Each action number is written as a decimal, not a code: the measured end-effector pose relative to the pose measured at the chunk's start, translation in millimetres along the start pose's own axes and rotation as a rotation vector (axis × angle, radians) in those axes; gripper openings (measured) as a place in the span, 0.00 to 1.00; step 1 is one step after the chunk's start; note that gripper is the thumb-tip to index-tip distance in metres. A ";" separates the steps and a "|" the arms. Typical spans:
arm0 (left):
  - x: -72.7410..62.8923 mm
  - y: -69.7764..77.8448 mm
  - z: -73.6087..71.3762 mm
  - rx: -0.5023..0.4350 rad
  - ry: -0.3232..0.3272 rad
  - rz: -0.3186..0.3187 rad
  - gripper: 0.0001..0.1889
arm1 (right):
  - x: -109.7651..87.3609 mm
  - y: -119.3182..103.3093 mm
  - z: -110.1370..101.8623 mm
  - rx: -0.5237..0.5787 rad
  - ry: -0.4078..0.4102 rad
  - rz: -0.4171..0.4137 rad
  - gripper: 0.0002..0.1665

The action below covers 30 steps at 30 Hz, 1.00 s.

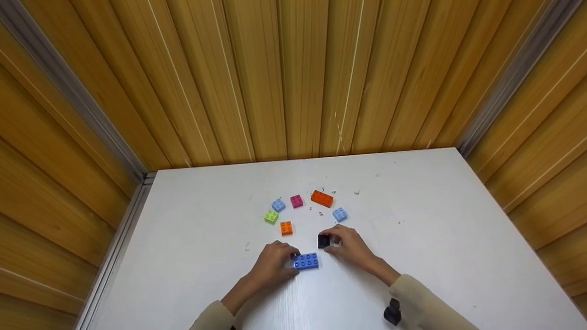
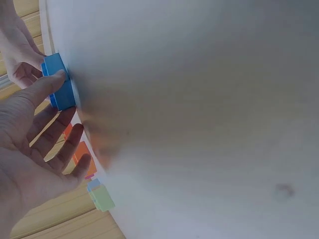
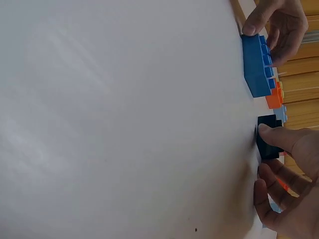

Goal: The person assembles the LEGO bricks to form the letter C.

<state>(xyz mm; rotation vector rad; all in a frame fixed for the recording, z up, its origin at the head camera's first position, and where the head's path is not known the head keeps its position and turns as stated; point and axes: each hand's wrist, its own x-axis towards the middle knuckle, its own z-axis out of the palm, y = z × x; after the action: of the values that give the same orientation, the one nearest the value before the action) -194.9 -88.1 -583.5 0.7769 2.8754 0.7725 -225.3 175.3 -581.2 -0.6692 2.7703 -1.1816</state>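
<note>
A long blue building brick (image 1: 306, 261) with two rows of studs lies near the front middle of the white table. My left hand (image 1: 274, 263) pinches its left end between thumb and fingers, the other fingers spread in the left wrist view. To the right and slightly farther back, my right hand (image 1: 349, 245) holds a small black brick (image 1: 323, 241) between thumb and fingers. In the right wrist view the black brick (image 3: 268, 137) is upright, close to the table surface, apart from the blue brick (image 3: 255, 67).
Beyond the hands, an orange brick (image 1: 286, 228), a lime brick (image 1: 271, 217), a light blue brick (image 1: 278, 205), a magenta brick (image 1: 296, 200), a long red-orange brick (image 1: 322, 198) and another light blue brick (image 1: 340, 214) form an arc on the table (image 1: 206, 215). Wood-look panels (image 1: 302, 82) surround it.
</note>
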 end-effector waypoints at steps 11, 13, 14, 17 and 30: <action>-1.5 2.5 1.9 0.040 0.047 0.019 0.19 | -4.0 -2.8 -6.5 0.062 -0.005 -0.033 0.24; -2.0 2.9 2.2 0.043 0.054 0.018 0.19 | -6.0 -6.5 -8.8 0.070 0.004 -0.056 0.25; -2.2 3.2 2.4 0.043 0.056 0.017 0.19 | -7.2 -8.3 -9.7 0.073 0.005 -0.067 0.25; -1.3 4.0 1.1 0.041 0.066 0.022 0.18 | -11.2 -13.9 -12.2 0.088 -0.005 -0.093 0.25; 5.1 7.9 -2.0 0.062 0.040 -0.016 0.18 | -23.5 -24.4 -14.3 0.095 -0.106 -0.120 0.24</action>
<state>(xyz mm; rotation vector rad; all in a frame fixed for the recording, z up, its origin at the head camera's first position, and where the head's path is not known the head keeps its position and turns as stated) -196.1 -80.6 -577.5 0.7519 2.9501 0.7089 -198.2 179.6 -556.8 -0.8717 2.6017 -1.2510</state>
